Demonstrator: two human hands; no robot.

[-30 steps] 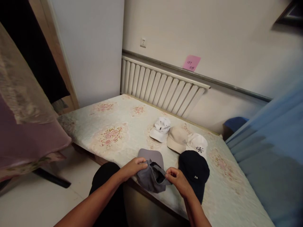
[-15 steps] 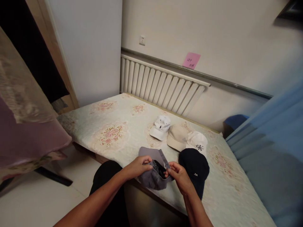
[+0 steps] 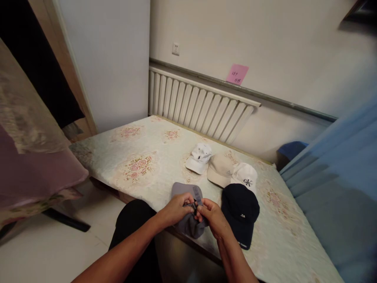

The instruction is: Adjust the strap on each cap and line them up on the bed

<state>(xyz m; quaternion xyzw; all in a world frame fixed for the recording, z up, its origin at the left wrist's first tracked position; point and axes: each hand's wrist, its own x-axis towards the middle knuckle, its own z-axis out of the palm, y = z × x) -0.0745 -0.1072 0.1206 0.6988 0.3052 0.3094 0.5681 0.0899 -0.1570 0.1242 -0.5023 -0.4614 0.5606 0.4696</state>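
Note:
A grey cap lies at the near edge of the flowered bed, its brim pointing away from me. My left hand and my right hand are pinched together on the strap at the cap's back, fingers closed around it. A dark navy cap lies just right of my right hand, not touched. Behind it sit a white cap with black letters, a beige cap and another white cap.
A white radiator runs along the far wall, with a pink note stuck above it. Blue fabric hangs at the right. Pinkish cloth drapes at the left over a pale floor.
My hands have drawn closer together over the grey cap's back opening, gathering the strap between them. The cap's back has bunched up. The other caps have not moved.

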